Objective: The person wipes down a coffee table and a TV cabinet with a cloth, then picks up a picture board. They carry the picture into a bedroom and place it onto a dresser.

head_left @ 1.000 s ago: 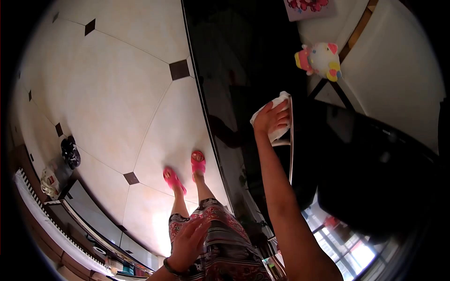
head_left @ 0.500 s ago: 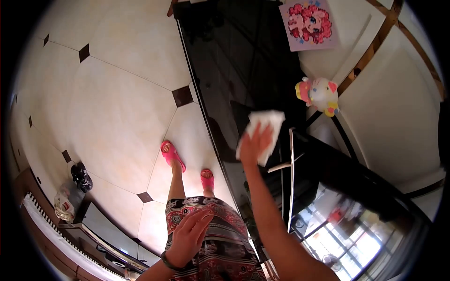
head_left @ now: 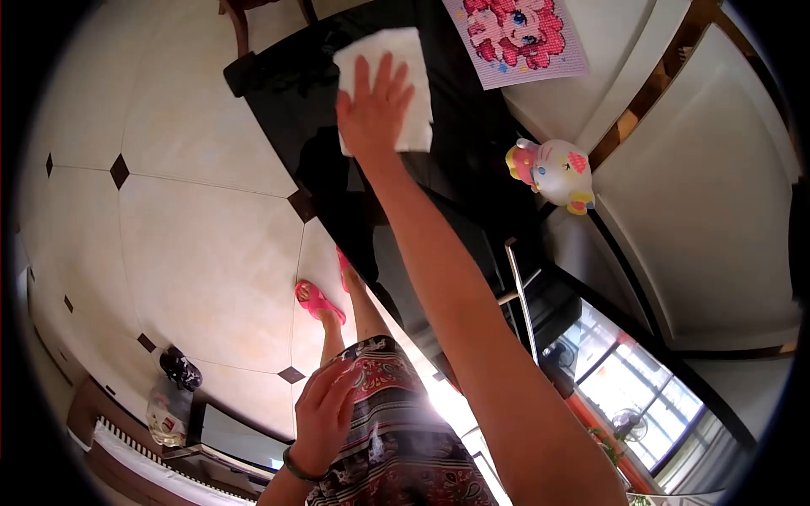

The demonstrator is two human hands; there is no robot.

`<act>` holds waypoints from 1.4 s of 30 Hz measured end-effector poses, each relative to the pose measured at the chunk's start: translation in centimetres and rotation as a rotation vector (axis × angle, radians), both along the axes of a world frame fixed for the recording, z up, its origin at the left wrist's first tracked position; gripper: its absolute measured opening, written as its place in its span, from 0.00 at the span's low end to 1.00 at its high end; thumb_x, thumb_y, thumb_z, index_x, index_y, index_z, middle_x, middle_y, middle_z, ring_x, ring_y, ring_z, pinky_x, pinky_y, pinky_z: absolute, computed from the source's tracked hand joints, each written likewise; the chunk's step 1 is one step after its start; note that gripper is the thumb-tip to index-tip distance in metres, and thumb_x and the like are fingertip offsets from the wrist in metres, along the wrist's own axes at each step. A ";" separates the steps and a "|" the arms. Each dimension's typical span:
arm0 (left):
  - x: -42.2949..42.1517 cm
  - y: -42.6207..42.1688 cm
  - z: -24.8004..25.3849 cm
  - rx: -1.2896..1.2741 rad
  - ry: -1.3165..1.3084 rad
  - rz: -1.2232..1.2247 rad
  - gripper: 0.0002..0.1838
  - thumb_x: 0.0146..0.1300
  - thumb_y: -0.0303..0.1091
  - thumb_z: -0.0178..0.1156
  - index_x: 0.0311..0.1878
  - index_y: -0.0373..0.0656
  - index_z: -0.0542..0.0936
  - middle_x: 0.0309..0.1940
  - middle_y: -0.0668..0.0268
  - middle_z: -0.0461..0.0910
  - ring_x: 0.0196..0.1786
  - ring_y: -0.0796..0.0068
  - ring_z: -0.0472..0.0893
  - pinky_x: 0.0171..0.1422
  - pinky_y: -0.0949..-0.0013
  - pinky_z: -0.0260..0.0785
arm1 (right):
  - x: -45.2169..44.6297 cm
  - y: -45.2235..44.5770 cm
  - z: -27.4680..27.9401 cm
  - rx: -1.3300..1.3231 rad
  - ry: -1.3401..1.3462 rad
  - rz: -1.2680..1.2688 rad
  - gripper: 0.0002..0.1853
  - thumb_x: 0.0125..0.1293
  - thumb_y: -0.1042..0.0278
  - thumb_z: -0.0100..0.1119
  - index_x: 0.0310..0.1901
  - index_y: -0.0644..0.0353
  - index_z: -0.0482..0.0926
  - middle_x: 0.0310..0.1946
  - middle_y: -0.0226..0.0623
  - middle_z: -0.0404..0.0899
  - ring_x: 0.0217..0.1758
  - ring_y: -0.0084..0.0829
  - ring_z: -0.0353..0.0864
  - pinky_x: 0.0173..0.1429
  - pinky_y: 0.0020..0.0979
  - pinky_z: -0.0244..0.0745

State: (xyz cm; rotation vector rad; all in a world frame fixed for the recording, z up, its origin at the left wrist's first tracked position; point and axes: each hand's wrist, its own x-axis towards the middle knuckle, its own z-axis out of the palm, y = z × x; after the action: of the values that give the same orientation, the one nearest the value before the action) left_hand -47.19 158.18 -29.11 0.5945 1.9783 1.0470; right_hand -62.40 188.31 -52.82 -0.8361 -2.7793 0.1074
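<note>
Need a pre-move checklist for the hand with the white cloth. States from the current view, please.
1. Right hand on the white cloth, fingers spread: ok.
2. Cloth spread out on the glossy black surface, not bunched up: ok.
3. Cloth apart from the pony picture and the cat-like figurine: ok, a gap shows to both.
4. Left hand off the surface: ok, it is low, in front of the patterned clothing.
5. Both pink slippers fully visible: not ok, one is partly hidden.
6. Surface beneath the cloth clean: cannot tell, covered.
</note>
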 end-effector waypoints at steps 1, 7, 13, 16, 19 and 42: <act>-1.0 1.2 -0.1 0.039 0.021 -0.007 0.18 0.57 0.19 0.61 0.53 0.42 0.80 0.51 0.58 0.79 0.52 0.56 0.80 0.54 0.61 0.75 | -0.8 0.4 0.2 0.017 0.036 0.015 0.35 0.66 0.50 0.53 0.72 0.50 0.60 0.76 0.51 0.48 0.78 0.58 0.45 0.76 0.59 0.42; -6.8 12.3 -1.8 0.266 0.067 -0.013 0.21 0.58 0.20 0.61 0.56 0.41 0.79 0.54 0.57 0.78 0.54 0.55 0.79 0.55 0.61 0.74 | 11.2 -5.4 3.5 -0.252 -0.165 0.075 0.34 0.62 0.58 0.60 0.70 0.47 0.63 0.75 0.49 0.50 0.77 0.56 0.48 0.74 0.60 0.47; -7.8 23.6 -6.5 0.466 0.043 -0.024 0.26 0.59 0.25 0.63 0.62 0.44 0.74 0.54 0.56 0.78 0.53 0.56 0.79 0.56 0.67 0.73 | 26.6 -11.4 8.8 -0.705 -0.361 -0.289 0.33 0.67 0.51 0.54 0.71 0.51 0.61 0.77 0.49 0.45 0.79 0.59 0.42 0.75 0.62 0.42; -9.9 24.5 -7.2 0.363 -0.058 0.036 0.26 0.59 0.25 0.63 0.63 0.43 0.74 0.54 0.57 0.78 0.54 0.59 0.79 0.55 0.69 0.72 | 27.5 -11.9 5.6 -0.597 -0.387 -0.293 0.34 0.67 0.50 0.54 0.71 0.53 0.61 0.77 0.52 0.43 0.78 0.62 0.40 0.75 0.64 0.40; -12.1 25.0 -9.2 0.352 0.042 0.121 0.25 0.60 0.25 0.62 0.62 0.43 0.74 0.54 0.59 0.79 0.51 0.64 0.80 0.53 0.70 0.72 | 23.2 -9.2 4.5 -0.347 -0.336 -0.230 0.34 0.65 0.53 0.57 0.71 0.52 0.61 0.77 0.55 0.42 0.78 0.64 0.40 0.73 0.68 0.42; -35.9 49.1 -19.4 0.697 0.206 -0.163 0.24 0.76 0.49 0.48 0.66 0.44 0.71 0.54 0.65 0.79 0.56 0.71 0.76 0.62 0.69 0.66 | 23.1 -11.4 8.2 -0.532 -0.411 -0.048 0.30 0.64 0.53 0.59 0.67 0.44 0.67 0.74 0.48 0.51 0.75 0.60 0.52 0.71 0.64 0.53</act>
State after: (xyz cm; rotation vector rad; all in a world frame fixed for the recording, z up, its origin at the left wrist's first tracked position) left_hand -83.12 207.32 -48.56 1.2527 1.6618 1.6255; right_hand -39.26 176.95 -44.63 -1.1533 -3.1577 0.7761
